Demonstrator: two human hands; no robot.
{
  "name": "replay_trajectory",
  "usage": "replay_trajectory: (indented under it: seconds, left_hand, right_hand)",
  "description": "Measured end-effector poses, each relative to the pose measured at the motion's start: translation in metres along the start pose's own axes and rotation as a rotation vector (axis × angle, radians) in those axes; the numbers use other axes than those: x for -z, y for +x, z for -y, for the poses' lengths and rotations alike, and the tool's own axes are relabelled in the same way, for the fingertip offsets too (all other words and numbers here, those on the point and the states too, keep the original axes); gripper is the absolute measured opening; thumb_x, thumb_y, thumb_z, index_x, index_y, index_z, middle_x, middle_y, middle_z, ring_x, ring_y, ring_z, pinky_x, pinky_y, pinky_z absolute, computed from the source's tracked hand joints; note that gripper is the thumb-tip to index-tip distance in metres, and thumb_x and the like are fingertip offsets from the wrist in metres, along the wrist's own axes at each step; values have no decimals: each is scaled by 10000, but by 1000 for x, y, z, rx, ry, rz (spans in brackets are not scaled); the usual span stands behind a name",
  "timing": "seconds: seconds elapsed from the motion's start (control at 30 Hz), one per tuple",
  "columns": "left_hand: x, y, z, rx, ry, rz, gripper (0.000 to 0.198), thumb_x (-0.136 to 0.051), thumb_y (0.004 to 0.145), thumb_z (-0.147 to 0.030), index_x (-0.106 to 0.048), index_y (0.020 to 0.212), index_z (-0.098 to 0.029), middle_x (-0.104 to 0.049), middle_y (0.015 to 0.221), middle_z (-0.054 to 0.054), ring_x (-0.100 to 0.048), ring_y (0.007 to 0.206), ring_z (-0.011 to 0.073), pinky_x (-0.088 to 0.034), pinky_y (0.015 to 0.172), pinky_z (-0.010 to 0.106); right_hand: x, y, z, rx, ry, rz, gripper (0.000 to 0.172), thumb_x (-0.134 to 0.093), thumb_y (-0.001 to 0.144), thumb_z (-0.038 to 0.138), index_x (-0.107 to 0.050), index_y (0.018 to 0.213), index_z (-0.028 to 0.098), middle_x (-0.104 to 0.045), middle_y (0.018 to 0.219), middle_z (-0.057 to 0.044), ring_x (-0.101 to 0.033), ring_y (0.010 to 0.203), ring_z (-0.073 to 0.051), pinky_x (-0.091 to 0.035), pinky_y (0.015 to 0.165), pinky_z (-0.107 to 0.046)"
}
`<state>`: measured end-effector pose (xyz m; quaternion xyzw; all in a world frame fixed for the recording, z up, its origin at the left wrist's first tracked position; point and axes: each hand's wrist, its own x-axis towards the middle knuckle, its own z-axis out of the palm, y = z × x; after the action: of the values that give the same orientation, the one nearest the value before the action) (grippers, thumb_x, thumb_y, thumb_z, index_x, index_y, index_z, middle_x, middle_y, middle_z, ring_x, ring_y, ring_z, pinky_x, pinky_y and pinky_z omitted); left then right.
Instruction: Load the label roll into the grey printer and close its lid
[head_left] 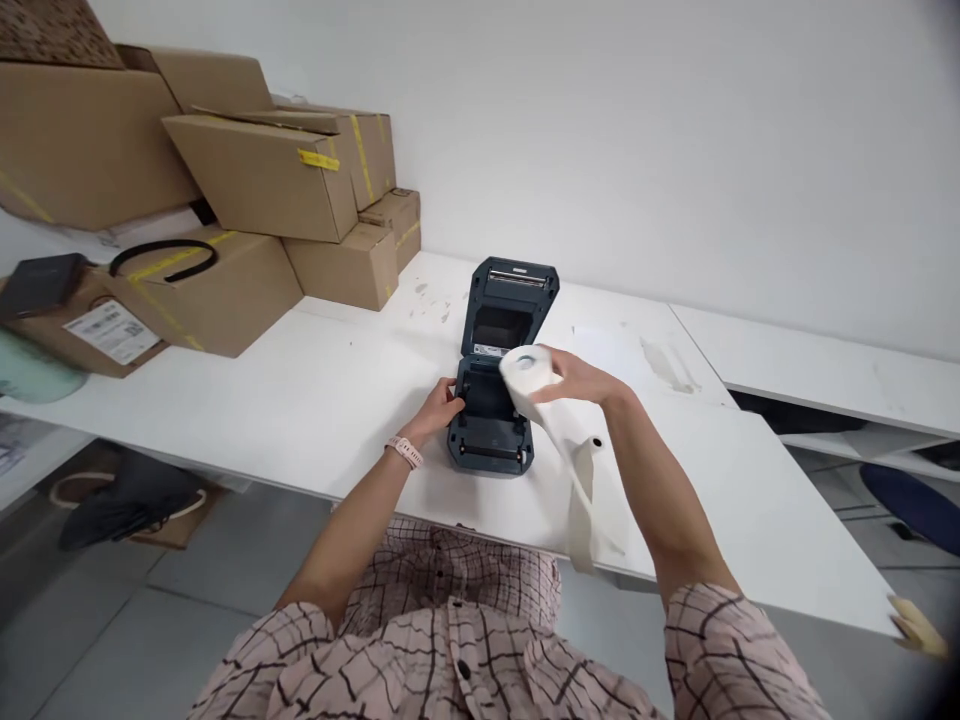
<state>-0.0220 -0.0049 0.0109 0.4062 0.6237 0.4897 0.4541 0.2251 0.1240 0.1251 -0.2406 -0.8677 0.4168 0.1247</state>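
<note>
A dark blue label printer (491,420) sits on the white table (315,400) with its lid standing up. My left hand (437,405) rests against the printer's left side, fingers curled on its edge. Just above the printer's right side, my right hand (574,378) holds a white roll of paper (526,372). A loose strip of that paper (592,490) hangs down past the table's front edge. A pink watch is on my left wrist.
Several cardboard boxes (262,175) are stacked at the back left of the table. A black device (41,282) and a black loop of cable (165,255) lie on the boxes. A second white table (825,365) stands to the right. A bag (120,495) lies on the floor.
</note>
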Motion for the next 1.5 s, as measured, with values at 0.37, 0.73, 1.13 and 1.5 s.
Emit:
replay_trajectory:
  seconds: [0.37, 0.73, 1.13, 1.5]
  left_hand:
    - [1, 8, 4, 43, 59, 32, 544, -597, 807, -201, -453, 1332, -192, -480, 824, -23, -472, 643, 116, -379, 582, 240]
    - [0, 10, 10, 17, 11, 14, 507, -583, 844, -217, -463, 1335, -183, -456, 810, -28, -454, 630, 107, -355, 541, 227]
    - [0, 2, 5, -19, -110, -17, 553, -713, 791, -274, -540, 1305, -167, -544, 823, -3, -535, 683, 127, -418, 615, 243]
    - [-5, 2, 6, -43, -64, -123, 536, -710, 781, -287, -604, 1284, -135, -563, 790, 4, -546, 696, 141, -433, 634, 259]
  right_hand:
    - [-62, 90, 41, -295, -837, 395, 617, -830, 596, 410, -656, 1138, 171, -715, 1140, -125, -686, 1006, -332, -510, 744, -344]
    - [-100, 16, 42, -102, -834, -2, 518, -645, 915, 295, -546, 1403, 151, -608, 1382, -192, -593, 1270, -374, -490, 1035, -521]
    - [-184, -58, 28, 24, -670, -348, 525, -471, 1037, 447, -488, 1483, 171, -435, 1584, -169, -391, 1485, -329, -439, 1166, -525]
    - [-184, -55, 17, 50, -640, -333, 626, -457, 1013, 561, -414, 1522, 199, -386, 1612, -175, -349, 1501, -360, -411, 1154, -579]
